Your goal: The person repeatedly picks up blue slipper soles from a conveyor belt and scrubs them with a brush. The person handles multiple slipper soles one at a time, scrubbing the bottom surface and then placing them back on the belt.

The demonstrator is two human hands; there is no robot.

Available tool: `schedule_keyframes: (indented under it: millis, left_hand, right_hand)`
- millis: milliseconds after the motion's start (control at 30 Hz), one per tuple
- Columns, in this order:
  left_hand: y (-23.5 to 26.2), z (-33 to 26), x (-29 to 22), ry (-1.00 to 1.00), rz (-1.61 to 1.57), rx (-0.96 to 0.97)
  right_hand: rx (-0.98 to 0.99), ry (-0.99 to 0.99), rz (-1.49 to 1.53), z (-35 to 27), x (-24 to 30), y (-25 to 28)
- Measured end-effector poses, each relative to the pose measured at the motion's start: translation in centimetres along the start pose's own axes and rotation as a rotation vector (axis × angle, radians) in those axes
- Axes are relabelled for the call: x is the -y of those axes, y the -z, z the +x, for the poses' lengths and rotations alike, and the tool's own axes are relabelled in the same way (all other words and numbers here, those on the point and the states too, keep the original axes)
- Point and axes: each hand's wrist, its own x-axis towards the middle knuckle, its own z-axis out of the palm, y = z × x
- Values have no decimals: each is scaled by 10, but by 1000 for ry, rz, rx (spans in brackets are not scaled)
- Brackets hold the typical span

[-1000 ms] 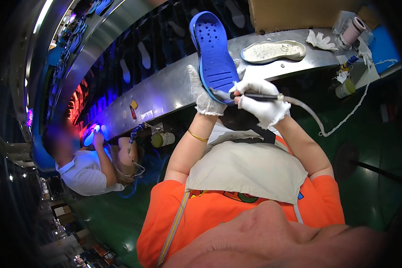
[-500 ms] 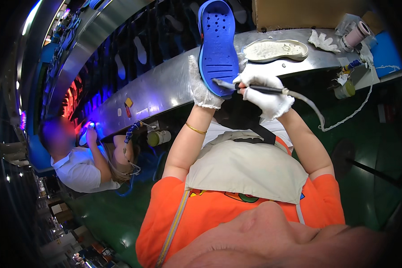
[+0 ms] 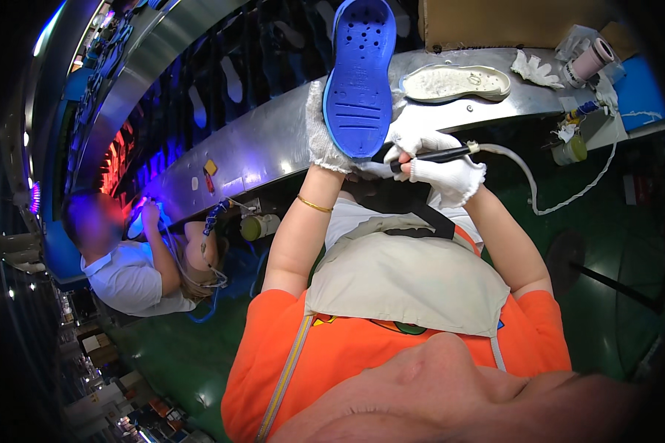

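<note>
A blue shoe sole (image 3: 357, 92) with holes through its upper part stands raised, its broad face toward me. My left hand (image 3: 322, 140), in a white glove, holds it from behind; most of those fingers are hidden by the sole. Gloved too, with bare fingertips, my right hand (image 3: 445, 174) grips a black-handled brush (image 3: 442, 155) fed by a pale hose. The brush tip is blurred and sits just below the sole's lower edge; whether it touches cannot be told. On the metal bench behind lies a white sole (image 3: 457, 83).
The curved metal bench (image 3: 273, 148) runs across in front of me, by a conveyor of dark strips carrying soles. At right are a spare glove (image 3: 535, 69), a thread spool (image 3: 592, 57) and a hanging jar (image 3: 569, 150). A co-worker (image 3: 137, 258) sits at left.
The brush has slid off the sole's face to below its lower edge. My left hand has shifted slightly left, and the sole's lower end has swung left with it.
</note>
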Motion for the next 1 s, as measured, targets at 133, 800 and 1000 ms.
schedule_keyframes:
  millis: [133,800,1000]
  left_hand:
    - [-2,-3,0,-39,41,-75]
    - [-24,13,-4,194,380,-190]
    - [-23,14,-3,424,521,-308]
  right_hand:
    - [-38,57,21,4,0,5]
    - [76,278,-397,17,8,9]
    - [145,40,-554,19,14,14]
